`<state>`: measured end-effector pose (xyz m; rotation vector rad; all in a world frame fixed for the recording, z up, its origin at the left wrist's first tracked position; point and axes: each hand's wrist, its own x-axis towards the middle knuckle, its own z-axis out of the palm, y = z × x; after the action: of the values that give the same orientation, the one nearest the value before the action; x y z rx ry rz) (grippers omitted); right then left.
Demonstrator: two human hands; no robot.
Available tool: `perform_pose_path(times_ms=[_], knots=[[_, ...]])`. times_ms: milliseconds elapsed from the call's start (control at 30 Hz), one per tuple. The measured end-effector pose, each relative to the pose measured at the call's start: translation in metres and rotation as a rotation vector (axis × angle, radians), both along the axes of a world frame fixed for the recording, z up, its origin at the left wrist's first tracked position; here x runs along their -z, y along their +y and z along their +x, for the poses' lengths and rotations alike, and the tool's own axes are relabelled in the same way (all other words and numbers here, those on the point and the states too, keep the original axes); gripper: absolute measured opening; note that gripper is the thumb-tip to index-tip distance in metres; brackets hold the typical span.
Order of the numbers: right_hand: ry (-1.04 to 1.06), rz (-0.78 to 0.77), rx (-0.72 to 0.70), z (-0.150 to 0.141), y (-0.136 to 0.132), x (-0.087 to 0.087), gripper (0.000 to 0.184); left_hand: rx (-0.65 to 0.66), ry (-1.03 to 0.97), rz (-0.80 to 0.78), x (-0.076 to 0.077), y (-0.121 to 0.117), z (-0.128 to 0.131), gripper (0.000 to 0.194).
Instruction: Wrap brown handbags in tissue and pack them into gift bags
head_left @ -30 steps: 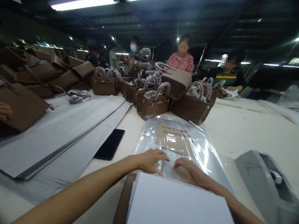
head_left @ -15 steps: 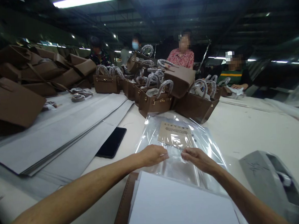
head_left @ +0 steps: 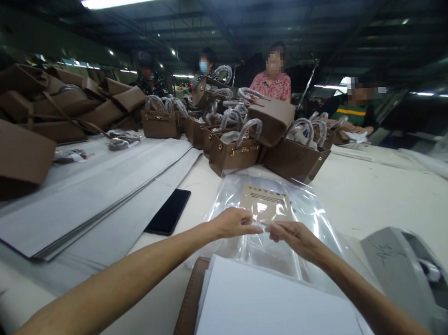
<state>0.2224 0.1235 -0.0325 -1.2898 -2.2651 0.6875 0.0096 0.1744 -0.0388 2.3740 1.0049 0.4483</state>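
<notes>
A clear plastic bag point(head_left: 315, 232) lies flat in front of me, with a tan printed panel point(head_left: 266, 205) showing on it. Over its near part, my left hand point(head_left: 237, 222) reaches in from the left, thumb and forefinger slightly apart. Facing it, my right hand point(head_left: 291, 234) has its fingertips pressed together at the plastic; the thin film between them is hard to make out. Only a small gap separates the two hands. Closest to me is a white sheet point(head_left: 263, 306) lying over a brown leather bag point(head_left: 189, 306), whose stitched edge shows at the left.
Brown handbags point(head_left: 234, 154) with plastic-wrapped handles stand behind the plastic bag. More brown bags point(head_left: 68, 103) are heaped at left. Grey-white sheets point(head_left: 85, 196), a black phone point(head_left: 168, 211) and a grey tape dispenser point(head_left: 399, 268) lie around. Several people point(head_left: 271, 78) are across the table.
My hands have come closer together over the plastic bag. The left moved slightly right and up, and its thumb and forefinger have parted.
</notes>
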Motion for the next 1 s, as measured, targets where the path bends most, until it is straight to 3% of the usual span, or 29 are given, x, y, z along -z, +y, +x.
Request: perform_pose_path(times_ms=[133,233,367,433,533,667,767,833,900,1000], knots=[[0.001,0.169,0.11,-0.003,-0.002,0.005,0.04,-0.047,0.07,0.034,0.0,-0.005,-0.001,0.022],[-0.011,0.437,0.216,0.004,-0.009,0.009,0.031,-0.163,0.075,0.074,0.001,-0.007,-0.014,0.011],[-0.181,0.788,0.107,0.024,-0.024,0.017,0.016,-0.368,-0.058,0.089,0.002,-0.014,-0.042,0.017],[-0.354,0.787,0.132,0.037,-0.035,0.024,0.022,-0.45,-0.188,0.054,0.003,-0.018,-0.052,0.024],[-0.627,0.681,0.323,0.062,-0.053,0.035,0.033,-0.522,-0.448,-0.055,0.007,-0.024,-0.057,0.032],[-0.726,0.464,0.608,0.097,-0.079,0.043,0.031,-0.607,-0.821,-0.174,0.012,-0.026,-0.054,0.037],[-0.421,0.229,0.788,0.109,-0.089,0.046,0.028,-0.655,-0.989,-0.208,0.014,-0.024,-0.051,0.033],[0.035,-0.011,0.96,0.109,-0.091,0.05,0.029,-0.66,-1.012,-0.21,0.014,-0.025,-0.05,0.031],[0.604,-0.247,1.084,0.106,-0.089,0.054,0.043,-0.657,-0.961,-0.195,0.015,-0.029,-0.051,0.032],[1.24,-0.429,1.084,0.1,-0.085,0.058,0.058,-0.643,-0.777,-0.146,0.015,-0.037,-0.053,0.033]])
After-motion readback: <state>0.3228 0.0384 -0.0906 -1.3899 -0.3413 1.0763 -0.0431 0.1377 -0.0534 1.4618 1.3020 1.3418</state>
